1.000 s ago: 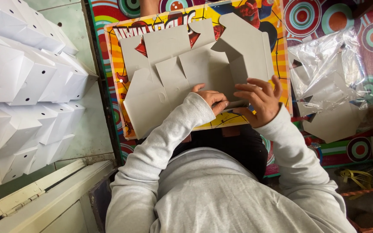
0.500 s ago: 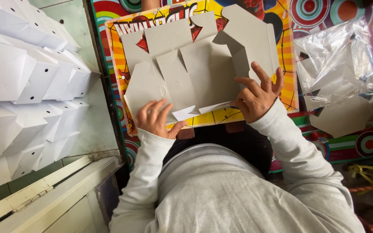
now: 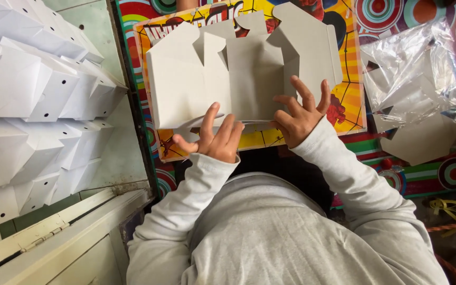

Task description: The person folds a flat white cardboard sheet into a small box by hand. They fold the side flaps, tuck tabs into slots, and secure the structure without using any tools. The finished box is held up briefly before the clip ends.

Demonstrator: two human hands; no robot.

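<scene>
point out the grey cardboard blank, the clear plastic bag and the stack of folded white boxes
grey cardboard blank (image 3: pixel 249 79), head view, on its flat middle panel
clear plastic bag (image 3: pixel 412 74), head view, on its crinkled middle
stack of folded white boxes (image 3: pixel 27 100), head view, on the side of one box in the pile

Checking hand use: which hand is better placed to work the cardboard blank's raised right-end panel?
Right, probably: the right hand lies spread on the cardboard blank beside that raised panel; the left hand sits at the near edge, farther off.
</scene>
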